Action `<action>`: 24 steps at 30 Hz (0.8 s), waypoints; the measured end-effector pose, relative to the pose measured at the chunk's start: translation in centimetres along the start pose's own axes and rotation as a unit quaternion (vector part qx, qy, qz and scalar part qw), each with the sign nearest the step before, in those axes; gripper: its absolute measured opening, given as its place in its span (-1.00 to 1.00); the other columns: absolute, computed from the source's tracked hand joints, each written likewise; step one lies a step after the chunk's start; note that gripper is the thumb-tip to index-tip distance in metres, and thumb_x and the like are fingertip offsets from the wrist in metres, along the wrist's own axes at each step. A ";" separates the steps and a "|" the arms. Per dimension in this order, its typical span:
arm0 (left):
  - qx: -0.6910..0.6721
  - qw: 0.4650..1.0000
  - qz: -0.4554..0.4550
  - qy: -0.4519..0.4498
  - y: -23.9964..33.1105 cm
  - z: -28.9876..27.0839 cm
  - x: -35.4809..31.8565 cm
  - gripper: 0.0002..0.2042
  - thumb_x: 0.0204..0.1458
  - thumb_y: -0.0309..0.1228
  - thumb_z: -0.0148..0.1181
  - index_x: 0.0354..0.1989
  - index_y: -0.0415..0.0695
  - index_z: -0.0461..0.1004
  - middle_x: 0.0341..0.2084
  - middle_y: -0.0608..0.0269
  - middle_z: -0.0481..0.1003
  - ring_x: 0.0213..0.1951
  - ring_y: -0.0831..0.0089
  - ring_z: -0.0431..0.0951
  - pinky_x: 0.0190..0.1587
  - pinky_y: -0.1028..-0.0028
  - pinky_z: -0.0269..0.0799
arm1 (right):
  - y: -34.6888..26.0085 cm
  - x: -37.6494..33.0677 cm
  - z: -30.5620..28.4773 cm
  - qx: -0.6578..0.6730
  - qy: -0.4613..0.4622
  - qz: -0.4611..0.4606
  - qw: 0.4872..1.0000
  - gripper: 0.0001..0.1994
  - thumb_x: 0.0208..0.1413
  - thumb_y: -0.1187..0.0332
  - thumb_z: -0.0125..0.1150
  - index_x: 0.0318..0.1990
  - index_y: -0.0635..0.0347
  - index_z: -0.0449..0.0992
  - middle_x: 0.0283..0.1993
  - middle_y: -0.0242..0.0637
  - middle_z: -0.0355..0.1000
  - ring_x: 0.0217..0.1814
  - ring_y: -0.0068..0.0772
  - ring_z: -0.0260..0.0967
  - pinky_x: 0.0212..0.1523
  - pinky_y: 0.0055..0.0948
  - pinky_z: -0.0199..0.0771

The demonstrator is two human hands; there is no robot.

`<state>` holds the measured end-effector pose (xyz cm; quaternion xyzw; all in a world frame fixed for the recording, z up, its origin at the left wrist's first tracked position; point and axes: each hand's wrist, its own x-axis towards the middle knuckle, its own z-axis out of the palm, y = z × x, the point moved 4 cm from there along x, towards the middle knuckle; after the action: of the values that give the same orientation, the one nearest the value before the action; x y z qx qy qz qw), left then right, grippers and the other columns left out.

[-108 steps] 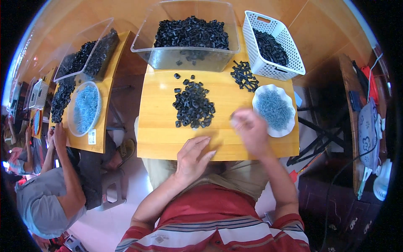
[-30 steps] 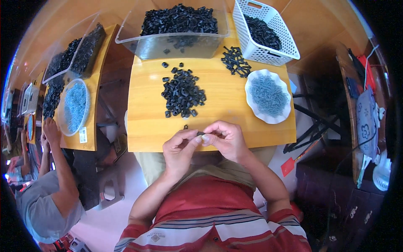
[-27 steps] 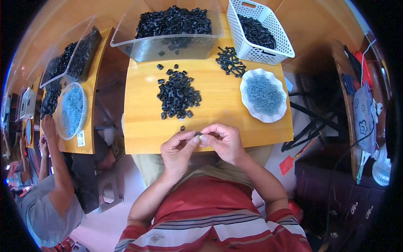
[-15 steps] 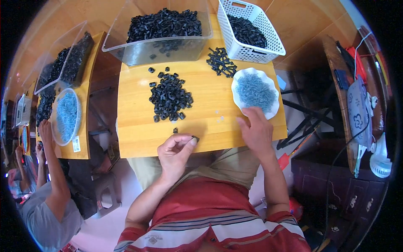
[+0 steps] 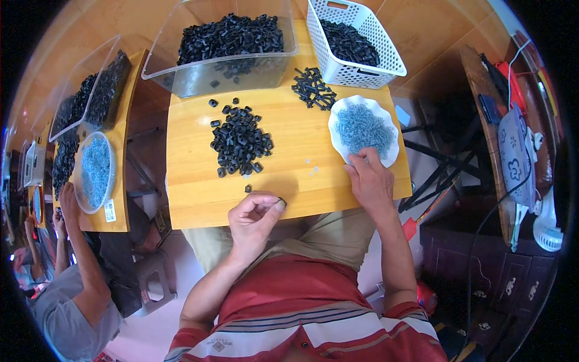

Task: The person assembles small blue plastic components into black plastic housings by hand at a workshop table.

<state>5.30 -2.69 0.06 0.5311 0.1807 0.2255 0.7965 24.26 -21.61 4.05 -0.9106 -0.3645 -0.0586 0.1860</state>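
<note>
My left hand (image 5: 256,218) is closed in a pinch at the table's near edge, holding a small black plastic piece (image 5: 281,202) between thumb and fingertips. A single similar black piece (image 5: 248,189) lies just beyond it, and a pile of them (image 5: 238,140) sits farther off. My right hand (image 5: 369,181) reaches over the near rim of a white scalloped dish (image 5: 392,158). Its bent fingers touch the tiny clear bluish pieces (image 5: 363,125) inside, with the thumb slightly apart; nothing held shows between them.
Behind the pile stands a clear bin (image 5: 220,75) of black pieces. A white perforated basket (image 5: 362,78) holds black parts, and thin black rods (image 5: 313,88) lie beside it. At the left, another person (image 5: 78,289) works at a similar table. A shelf with a small fan (image 5: 547,232) is at right.
My right hand has moved slightly forward, its fingertips now farther over the dish's rim onto the clear pieces. The left hand keeps its pinch on the black piece. The view has shifted slightly.
</note>
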 end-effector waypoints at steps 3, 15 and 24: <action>0.007 1.000 -0.008 -0.006 0.0 0.3 0.1 -0.88 0.09 -0.70 0.25 -0.22 -0.28 0.54 -0.29 0.28 0.56 -0.29 0.63 0.55 -0.21 0.62 0.49 | -0.1 0.0 0.0 -0.004 0.012 -0.018 1.000 -0.83 0.09 0.37 0.26 -0.15 0.11 0.53 -0.11 -0.25 0.38 -0.22 -0.05 0.49 -0.35 -0.08 0.49; 0.015 0.998 0.014 -0.052 0.2 1.2 0.3 -0.86 0.07 -0.72 0.27 -0.23 -0.26 0.55 -0.22 0.23 0.56 -0.19 0.60 0.54 -0.11 0.58 0.48 | 0.8 0.1 -0.7 0.136 0.087 -0.001 0.987 -0.88 0.12 0.48 0.29 -0.19 0.23 0.58 -0.25 -0.21 0.49 -0.37 -0.30 0.48 -0.38 -0.43 0.47; 0.070 0.997 -0.023 -0.036 -0.2 1.5 0.1 -0.84 0.06 -0.68 0.30 -0.19 -0.25 0.54 -0.25 0.28 0.58 -0.21 0.62 0.54 -0.12 0.59 0.48 | -0.9 -0.8 0.6 0.450 -0.043 0.101 0.887 -0.89 0.11 0.51 0.31 -0.20 0.23 0.59 -0.21 -0.39 0.52 -0.38 -0.70 0.36 -0.41 -0.62 0.34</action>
<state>6.23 -3.83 0.39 0.5890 0.1796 0.1747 0.7683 23.06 -21.32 3.53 -0.7629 -0.2660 0.1700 0.5643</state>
